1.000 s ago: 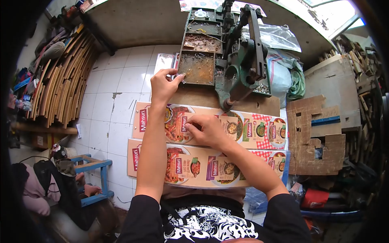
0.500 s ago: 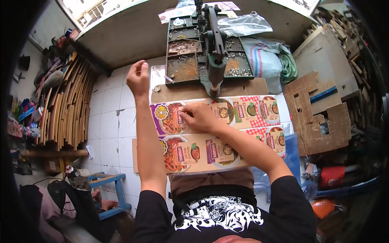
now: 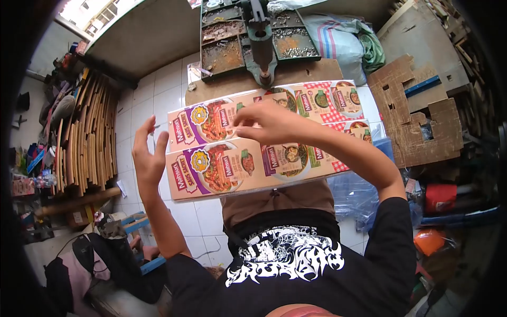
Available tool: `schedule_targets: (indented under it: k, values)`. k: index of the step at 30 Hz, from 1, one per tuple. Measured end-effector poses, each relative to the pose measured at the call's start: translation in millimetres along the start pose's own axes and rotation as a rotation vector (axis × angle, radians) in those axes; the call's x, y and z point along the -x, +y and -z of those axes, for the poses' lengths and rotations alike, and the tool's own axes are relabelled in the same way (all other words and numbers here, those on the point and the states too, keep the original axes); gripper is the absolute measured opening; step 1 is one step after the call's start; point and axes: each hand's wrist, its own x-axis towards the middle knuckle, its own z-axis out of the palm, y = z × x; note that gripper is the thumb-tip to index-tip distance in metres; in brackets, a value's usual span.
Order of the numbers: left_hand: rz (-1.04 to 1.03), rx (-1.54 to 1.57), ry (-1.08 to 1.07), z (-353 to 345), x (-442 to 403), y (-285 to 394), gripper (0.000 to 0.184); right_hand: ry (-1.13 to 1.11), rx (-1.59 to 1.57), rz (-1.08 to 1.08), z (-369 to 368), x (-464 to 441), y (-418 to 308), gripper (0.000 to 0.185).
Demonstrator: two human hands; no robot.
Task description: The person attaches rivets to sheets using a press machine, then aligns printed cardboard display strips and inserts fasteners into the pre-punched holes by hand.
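Observation:
Two long printed boards [image 3: 211, 182] lie one above the other before me, showing food pictures, "Mahsuri" labels and red checks. Beyond their far edge stands a dark metal hand press [image 3: 261, 45], its foot close to the upper board. At the boards' left end is my left hand [image 3: 148, 158], raised, thumb and fingers apart. A small pale bit by its fingertips is too small to make out. My right hand [image 3: 269, 121] reaches across the middle of the boards, fingers bent, with a gap between thumb and forefinger and nothing visible in it.
A compartment tray [image 3: 222, 55] of small metal parts flanks the press on a brown wooden base [image 3: 317, 68]. Sacks [image 3: 335, 42] lie behind right. Wood strips [image 3: 87, 137] are stacked left; cut-out brown boards [image 3: 391, 95] lean right. A person's bare foot shows by a blue stool [image 3: 153, 264].
My left hand has come down from beside the tray to the boards' left end, its fingers spreading. My right hand has lifted and loosened its fingers. The view has tilted downward.

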Motion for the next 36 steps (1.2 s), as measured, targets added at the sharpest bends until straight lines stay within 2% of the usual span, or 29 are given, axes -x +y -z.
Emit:
schedule_targets:
  k: [2,4,6,7,8,9,10,11,12,13,16,20,22,26,28,31,36]
  values:
    - [0.093,-0.041,-0.015,3.4,32.8,-29.4,0.048,0.055,0.133,-0.049,26.1,46.3,-25.8,0.027]
    - [0.196,-0.076,-0.025,-0.8,56.7,-58.4,0.051,0.228,0.198,-0.076,47.4,89.9,-31.1,0.028]
    - [0.518,0.340,-0.063,-8.1,78.5,-81.5,0.058,0.513,0.311,-0.238,61.5,134.2,-11.0,0.035]
    - [0.561,0.399,-0.127,-9.6,86.6,-90.0,0.063,0.695,0.347,-0.309,65.9,157.4,8.3,0.039]
    - [0.577,0.406,-0.132,-11.2,91.3,-91.5,0.063,0.786,0.440,-0.439,69.2,184.7,29.1,0.042]
    - [0.620,0.605,-0.156,-12.3,93.3,-89.5,0.064,0.882,0.538,-0.575,69.2,211.6,50.6,0.045]
    - [0.655,0.808,-0.188,-16.3,93.0,-87.5,0.065,0.880,0.554,-0.595,63.9,237.3,75.5,0.045]
    - [0.621,0.916,-0.182,-21.4,92.2,-89.1,0.065,0.941,0.231,-0.687,57.8,264.8,99.5,0.048]
    - [0.614,0.937,-0.210,-24.3,89.0,-90.6,0.065,1.000,-0.096,-0.759,58.5,266.4,91.2,0.051]
    - [0.609,0.923,-0.197,-25.0,86.3,-91.4,0.064,0.995,-0.361,-0.829,51.0,270.9,78.2,0.057]
    - [0.603,0.875,-0.219,-29.5,83.1,-92.9,0.065,0.970,-0.502,-0.665,31.8,265.1,79.7,0.064]
    - [0.563,0.907,-0.241,-34.2,79.9,-87.8,0.067,0.942,-0.557,-0.646,36.6,260.8,82.8,0.071]
    - [0.575,0.931,-0.237,-35.6,75.4,-81.6,0.068,0.815,-0.458,-0.631,43.1,261.0,85.0,0.075]
    - [0.586,0.893,-0.240,-37.1,75.2,-84.0,0.066,0.737,-0.407,-0.608,49.5,263.8,97.8,0.077]
    - [0.603,0.889,-0.239,-39.2,76.5,-90.4,0.066,0.757,-0.576,-0.643,50.1,260.6,92.6,0.073]
    - [0.620,0.897,-0.218,-40.6,76.8,-91.4,0.063,0.844,-0.640,-0.625,47.0,258.0,94.4,0.068]
    - [0.606,0.931,-0.192,-41.0,72.9,-75.9,0.059,0.866,-0.691,-0.647,45.9,261.9,100.2,0.064]
